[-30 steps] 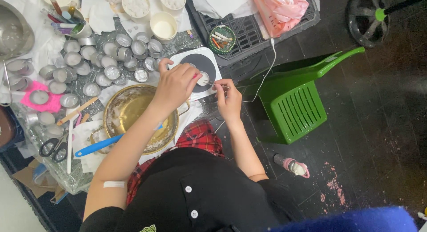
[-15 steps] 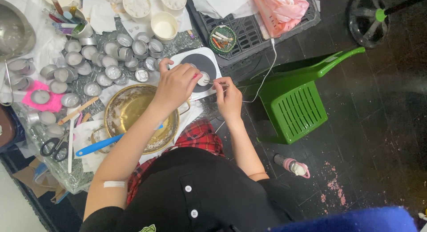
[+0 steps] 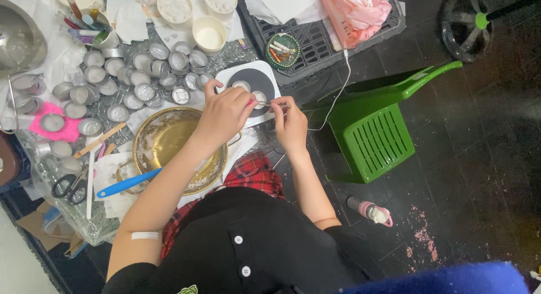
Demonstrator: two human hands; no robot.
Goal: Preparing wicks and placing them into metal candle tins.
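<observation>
My left hand (image 3: pixel 225 112) reaches over a white hot plate (image 3: pixel 269 74) with a black round top. Its fingertips pinch the rim of a small tin cup (image 3: pixel 261 96) standing on the plate. A second tin cup (image 3: pixel 241 85) sits just behind it. My right hand (image 3: pixel 291 124) is at the plate's right edge and grips a thin metal tool (image 3: pixel 271 105), whose tip points at the pinched cup. The two hands are almost touching.
Several empty tin cups (image 3: pixel 146 74) crowd the foil-covered table. A brass pan (image 3: pixel 169 142) with a blue-handled tool (image 3: pixel 127 184) lies under my left arm. Scissors (image 3: pixel 69 187), white bowls (image 3: pixel 208 33), a black crate (image 3: pixel 315 51), a green plastic stool (image 3: pixel 372 130) and a small bottle (image 3: pixel 372 212) are also here.
Both hands stay over the hot plate. The right hand has shifted slightly, with the tool's tip now at the cup.
</observation>
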